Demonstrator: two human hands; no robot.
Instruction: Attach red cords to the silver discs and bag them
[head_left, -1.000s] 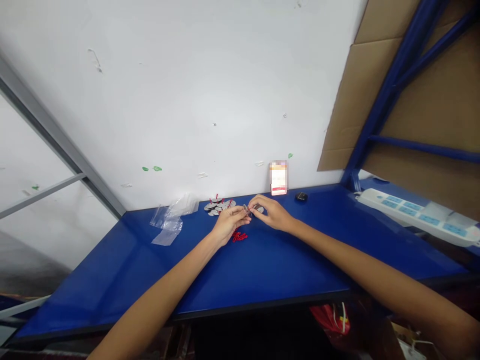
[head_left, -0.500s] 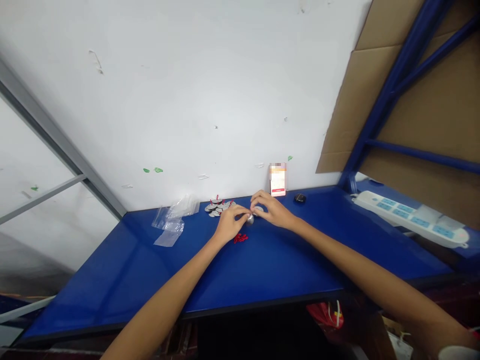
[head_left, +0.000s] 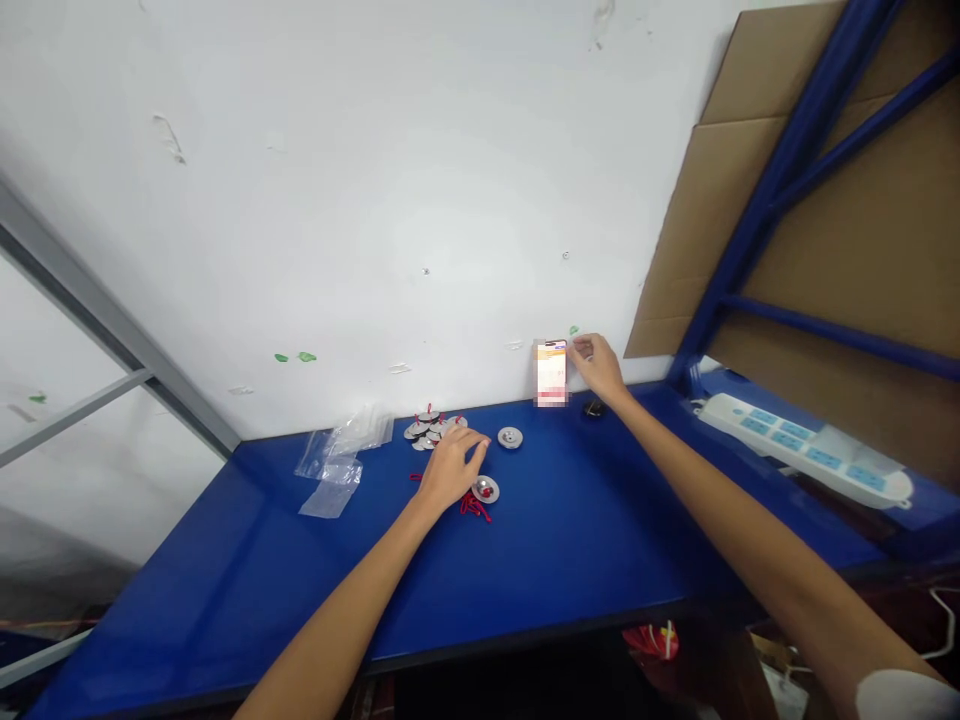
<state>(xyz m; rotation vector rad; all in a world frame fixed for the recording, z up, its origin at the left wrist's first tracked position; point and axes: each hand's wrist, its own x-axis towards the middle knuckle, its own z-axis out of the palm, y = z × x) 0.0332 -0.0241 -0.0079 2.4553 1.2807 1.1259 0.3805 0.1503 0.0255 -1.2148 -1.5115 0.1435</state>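
Note:
My left hand [head_left: 452, 468] hovers over the blue table, its thumb and fingertips apart with nothing between them. Just right of it lies a small metal cymbal [head_left: 491, 493], hollow side up, with red cord and a shiny bit in it. Red cords [head_left: 474, 510] lie beside this cymbal, some partly under the hand. A second cymbal [head_left: 511, 438] rests farther back on its own. Behind the left fingers is a pile of cymbals with red loops [head_left: 424, 430]. My right hand [head_left: 598, 365] is raised at the wall, its bent fingertips at the upper right edge of a lit phone [head_left: 551, 375].
The phone leans on the white wall, with a small black object [head_left: 593, 409] to its right. Clear plastic bags [head_left: 337, 470] lie at the left. A white power strip [head_left: 810, 450] is at the right by a blue metal frame [head_left: 750, 250] and cardboard.
My hands, together over a cymbal half a second ago, have parted. The right moved up and right to the phone. The left let go, and a cymbal now lies near it. The view has shifted slightly.

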